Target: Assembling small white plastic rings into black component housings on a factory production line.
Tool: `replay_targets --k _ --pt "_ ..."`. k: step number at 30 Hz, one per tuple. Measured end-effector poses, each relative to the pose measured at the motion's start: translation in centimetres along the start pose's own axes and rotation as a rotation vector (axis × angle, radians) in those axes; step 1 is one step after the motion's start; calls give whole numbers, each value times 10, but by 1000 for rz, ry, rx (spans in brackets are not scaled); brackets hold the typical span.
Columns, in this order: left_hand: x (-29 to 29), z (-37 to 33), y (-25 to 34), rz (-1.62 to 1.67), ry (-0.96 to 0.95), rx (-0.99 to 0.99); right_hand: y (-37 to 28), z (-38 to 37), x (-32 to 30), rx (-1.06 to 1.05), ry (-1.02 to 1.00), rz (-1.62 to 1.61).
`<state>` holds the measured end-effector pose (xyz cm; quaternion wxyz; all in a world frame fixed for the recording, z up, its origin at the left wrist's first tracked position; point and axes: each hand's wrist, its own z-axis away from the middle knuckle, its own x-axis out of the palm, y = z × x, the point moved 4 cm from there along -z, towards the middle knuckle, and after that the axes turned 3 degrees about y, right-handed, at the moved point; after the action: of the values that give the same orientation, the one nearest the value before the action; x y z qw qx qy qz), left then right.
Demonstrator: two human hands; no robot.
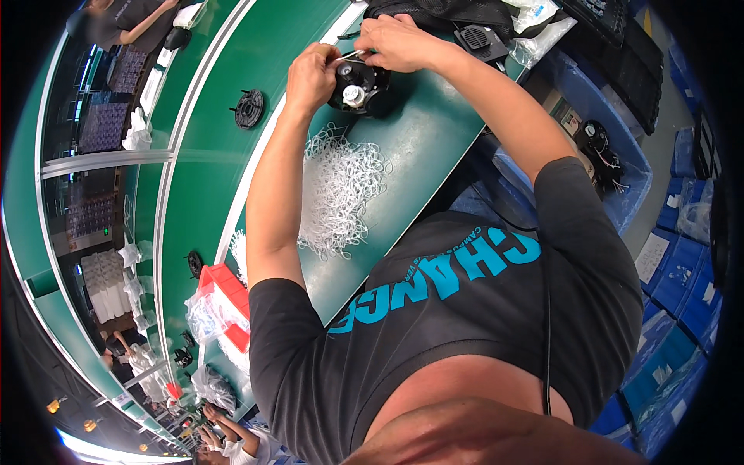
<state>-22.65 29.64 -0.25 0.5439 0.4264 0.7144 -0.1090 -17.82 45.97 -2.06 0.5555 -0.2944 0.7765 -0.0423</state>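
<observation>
At the far edge of the near worktop, my left hand (311, 76) and my right hand (394, 43) work close together over a round black device (380, 101). A thin white loop of cord (353, 55) runs between them, and the fingers of both hands pinch it. The device carries a white cylindrical part (353, 95) on its upper face. Part of its far side is hidden by my fingers. Nearer me, beside my left forearm, lies a loose pile of white cord loops (341, 190).
A round black part (249, 108) lies on the green conveyor to the left. Lower left is a red bin (225, 291) with plastic bags. To the right stands a blue crate (620, 201) holding a black device. Behind my right hand are a black bag and a speaker-like box (482, 42).
</observation>
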Motion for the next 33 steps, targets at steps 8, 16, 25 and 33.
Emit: replay_targets --k 8,16,25,33 --pt "-1 21 -41 229 -202 -351 29 26 1 225 545 -594" --pt "5 -9 -87 950 15 -870 18 56 47 328 371 -519" --pt "37 -52 -169 1218 642 -1006 18 54 55 337 280 -499" --pt "-47 17 -99 933 252 -793 46 56 45 301 343 -599"
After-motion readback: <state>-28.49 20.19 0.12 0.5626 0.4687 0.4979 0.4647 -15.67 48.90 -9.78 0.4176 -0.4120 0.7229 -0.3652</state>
